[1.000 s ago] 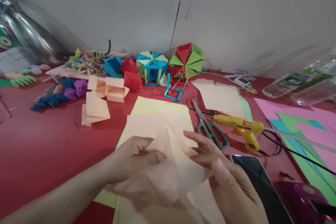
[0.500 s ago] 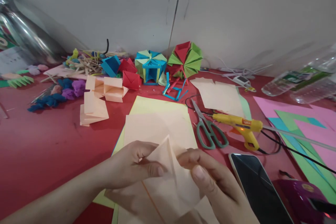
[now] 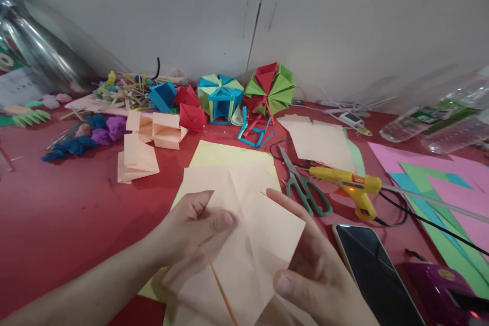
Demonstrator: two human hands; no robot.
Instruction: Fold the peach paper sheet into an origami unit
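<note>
A creased peach sheet of paper (image 3: 248,249) is spread between my hands, low in the middle of the view. My left hand (image 3: 196,224) pinches its left side, thumb on top and the other fingers hidden underneath. Fold lines run down its centre, and a thin orange line shows along a gap at its left. At the sheet's right corner, my right hand (image 3: 313,265) has its fingers behind the paper and its thumb spread away near the lower edge. Beneath lies a stack of peach sheets (image 3: 198,178) on yellow paper (image 3: 233,152).
Green-handled scissors (image 3: 305,191), a yellow glue gun (image 3: 346,181) and a phone (image 3: 376,270) lie to the right. Folded peach pieces (image 3: 139,160) stand at the left. Paper umbrella-like models (image 3: 220,97) are by the wall. Coloured sheets (image 3: 451,198) spread far right.
The pointed fold standing up between my hands has opened out flat into a wider sheet. My right thumb has moved down and off the paper, while my left hand has shifted slightly upward.
</note>
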